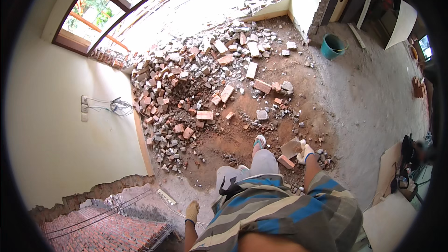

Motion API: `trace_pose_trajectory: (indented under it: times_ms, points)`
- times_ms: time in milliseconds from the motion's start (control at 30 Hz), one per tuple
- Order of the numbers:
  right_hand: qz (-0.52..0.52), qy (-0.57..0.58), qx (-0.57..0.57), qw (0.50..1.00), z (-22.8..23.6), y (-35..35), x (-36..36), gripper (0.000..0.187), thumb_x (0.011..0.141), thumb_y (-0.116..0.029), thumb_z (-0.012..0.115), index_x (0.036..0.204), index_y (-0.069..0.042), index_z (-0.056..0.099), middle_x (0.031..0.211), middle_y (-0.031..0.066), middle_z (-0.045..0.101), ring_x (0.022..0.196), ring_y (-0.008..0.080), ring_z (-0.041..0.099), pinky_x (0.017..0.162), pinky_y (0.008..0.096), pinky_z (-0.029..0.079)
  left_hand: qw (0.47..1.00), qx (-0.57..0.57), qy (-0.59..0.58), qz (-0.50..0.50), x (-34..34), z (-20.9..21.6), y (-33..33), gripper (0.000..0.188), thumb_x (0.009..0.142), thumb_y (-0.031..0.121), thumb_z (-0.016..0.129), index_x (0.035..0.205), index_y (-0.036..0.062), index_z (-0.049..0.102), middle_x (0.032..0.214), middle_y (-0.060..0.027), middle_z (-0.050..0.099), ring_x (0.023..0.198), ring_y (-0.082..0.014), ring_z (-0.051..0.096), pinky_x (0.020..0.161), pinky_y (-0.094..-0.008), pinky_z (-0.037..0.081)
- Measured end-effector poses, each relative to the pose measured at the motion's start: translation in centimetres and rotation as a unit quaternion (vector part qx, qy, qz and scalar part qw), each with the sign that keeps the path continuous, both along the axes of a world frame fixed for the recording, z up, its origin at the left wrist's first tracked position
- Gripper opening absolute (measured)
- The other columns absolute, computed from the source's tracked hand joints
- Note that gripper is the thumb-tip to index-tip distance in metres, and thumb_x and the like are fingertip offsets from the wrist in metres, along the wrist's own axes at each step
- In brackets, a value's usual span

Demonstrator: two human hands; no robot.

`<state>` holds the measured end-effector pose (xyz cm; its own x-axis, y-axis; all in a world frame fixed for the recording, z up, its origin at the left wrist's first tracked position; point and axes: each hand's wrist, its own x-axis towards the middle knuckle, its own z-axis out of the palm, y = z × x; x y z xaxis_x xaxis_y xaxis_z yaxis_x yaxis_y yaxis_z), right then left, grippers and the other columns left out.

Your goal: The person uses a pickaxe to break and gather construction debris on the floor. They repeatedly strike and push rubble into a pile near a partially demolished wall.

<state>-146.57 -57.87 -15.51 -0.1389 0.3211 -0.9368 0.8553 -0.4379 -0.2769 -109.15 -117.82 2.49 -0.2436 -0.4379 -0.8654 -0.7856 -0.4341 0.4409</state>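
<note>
My right hand [305,152], in a cream work glove with a blue cuff, is closed at the edge of a flat, squarish grey-brown piece [291,147] low over the dirt. Whether that piece is brick or mortar is unclear. Just below it lies an orange-red brick [285,161], and small rubble [323,155] sits to the right of the hand. My left hand [192,211], gloved the same way, hangs low beside my body with its fingers curled and nothing seen in them. A white power strip [166,197] lies on the floor nearest to it.
A large heap of broken bricks [175,77] fills the far left, below the window opening. Loose bricks [227,93] are scattered ahead of my feet. A green bucket [332,46] stands at the far right. Coiled cable [120,107] hangs by the left wall, whose lower edge [93,192] is broken.
</note>
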Motion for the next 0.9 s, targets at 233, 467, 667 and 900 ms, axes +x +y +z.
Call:
trace_pose_trajectory:
  times_ms: [233,467,667,900]
  points:
    - [-0.252,-0.089,-0.024,0.963,1.1,-1.4,-1.1,0.024,0.101,-0.031,0.073,0.091,-0.016,0.056,0.071,-0.0015,0.054,0.055,0.013,0.052,0.051,0.023,0.048,0.918,-0.058,-0.03,-0.392,-1.6,0.4,-3.9,0.035,0.102,0.044,0.06,0.114,0.0135,0.072,0.089,0.0045,0.062,0.074,-0.0096,0.054,0.064,-0.0283,0.042]
    - [-0.168,-0.031,0.077,0.982,5.2,-3.2,1.0,0.006,0.1,-0.015,0.065,0.103,-0.012,0.061,0.08,0.0011,0.056,0.052,0.012,0.047,0.043,0.023,0.043,0.956,0.022,-0.107,-0.271,-10.4,-3.9,-12.1,0.047,0.102,0.054,0.056,0.113,0.0102,0.071,0.095,-0.0018,0.067,0.082,-0.0174,0.06,0.071,-0.0351,0.047]
    - [-0.006,0.004,0.21,0.978,9.9,-5.2,-5.1,0.018,0.089,-0.021,0.067,0.089,-0.004,0.062,0.063,0.0058,0.054,0.043,0.0159,0.047,0.04,0.0306,0.04,0.677,-0.223,-0.035,-0.7,-28.5,-7.3,-23.1,0.047,0.109,0.039,0.049,0.129,0.0005,0.067,0.118,-0.0242,0.073,0.11,-0.0357,0.071,0.096,-0.048,0.052]
    - [0.104,0.074,0.228,0.965,16.6,-11.1,-15.5,0.028,0.093,-0.031,0.068,0.088,-0.004,0.068,0.061,0.0042,0.053,0.045,0.0169,0.048,0.042,0.0344,0.041,0.935,-0.095,0.128,-0.317,-44.7,-4.4,-30.0,0.036,0.11,0.028,0.058,0.129,0.0011,0.072,0.111,0.0,0.072,0.101,-0.0105,0.064,0.093,-0.0264,0.05]
